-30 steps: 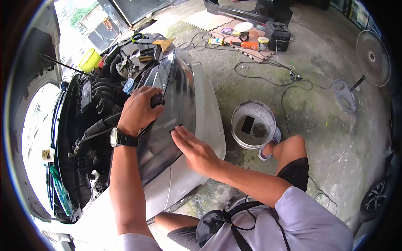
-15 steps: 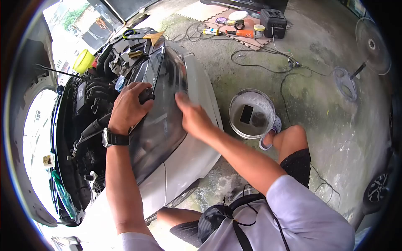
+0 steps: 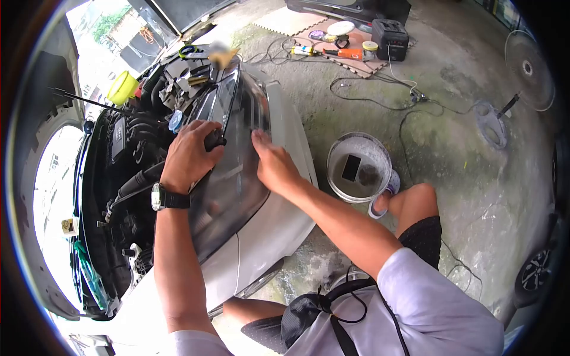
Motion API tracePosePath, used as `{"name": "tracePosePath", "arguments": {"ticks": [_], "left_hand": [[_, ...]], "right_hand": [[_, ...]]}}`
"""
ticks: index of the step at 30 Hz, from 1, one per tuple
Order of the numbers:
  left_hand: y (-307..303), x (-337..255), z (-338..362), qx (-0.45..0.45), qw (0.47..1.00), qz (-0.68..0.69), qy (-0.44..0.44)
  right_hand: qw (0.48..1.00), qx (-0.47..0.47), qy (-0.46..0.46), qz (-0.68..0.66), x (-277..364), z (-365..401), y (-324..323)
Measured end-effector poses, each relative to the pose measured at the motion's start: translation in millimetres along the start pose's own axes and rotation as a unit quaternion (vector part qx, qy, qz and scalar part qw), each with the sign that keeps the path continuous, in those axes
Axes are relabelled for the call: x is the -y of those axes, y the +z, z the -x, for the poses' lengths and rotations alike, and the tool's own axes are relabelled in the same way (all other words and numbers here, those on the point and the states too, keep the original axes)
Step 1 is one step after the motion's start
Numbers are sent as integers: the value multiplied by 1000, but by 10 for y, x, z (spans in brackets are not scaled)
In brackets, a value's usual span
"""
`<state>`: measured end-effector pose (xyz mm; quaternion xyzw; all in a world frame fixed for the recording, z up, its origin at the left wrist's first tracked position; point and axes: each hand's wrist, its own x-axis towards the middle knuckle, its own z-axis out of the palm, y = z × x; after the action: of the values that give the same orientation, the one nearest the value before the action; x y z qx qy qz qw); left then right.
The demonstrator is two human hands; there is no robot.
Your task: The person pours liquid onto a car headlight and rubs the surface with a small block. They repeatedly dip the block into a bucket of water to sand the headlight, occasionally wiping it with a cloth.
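Observation:
My left hand [image 3: 191, 153], with a watch [image 3: 157, 197] on its wrist, is at the inner edge of a car headlight [image 3: 228, 178]. Its fingers curl around a small black object [image 3: 215, 139] whose kind I cannot make out. My right hand [image 3: 275, 164] is closed, its fingertips against the outer part of the smoky headlight lens. Whatever lies under those fingers is hidden. A white bumper [image 3: 285, 142] curves along the lens.
Left of the headlight is the open engine bay with a yellow funnel-like container [image 3: 122, 88]. A bucket [image 3: 359, 135] with a phone [image 3: 351, 168] stands by my foot. Farther off are foam mats [image 3: 297, 26], an orange tool [image 3: 344, 54], cables, a black box [image 3: 390, 40] and a fan [image 3: 527, 68].
The view has shifted slightly, so the car appears a little farther right. My hands stay at nearly the same places on the headlight. The tan piece at its far end now looks blurred.

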<state>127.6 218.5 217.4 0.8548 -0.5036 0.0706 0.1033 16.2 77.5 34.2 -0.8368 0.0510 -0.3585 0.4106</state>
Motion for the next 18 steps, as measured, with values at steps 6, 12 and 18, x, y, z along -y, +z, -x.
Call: {"name": "tracePosePath", "arguments": {"ticks": [6,12,18], "left_hand": [[45,75,21,-8,999,-16,28],[-9,6,-8,4,1000,-9,7],[16,47,27,0,999,-22,29]], "right_hand": [[998,12,-67,1,492,766,-50],[1000,19,-2,13,138,14,-42],[996,35,-80,12,514,788,-176]]}}
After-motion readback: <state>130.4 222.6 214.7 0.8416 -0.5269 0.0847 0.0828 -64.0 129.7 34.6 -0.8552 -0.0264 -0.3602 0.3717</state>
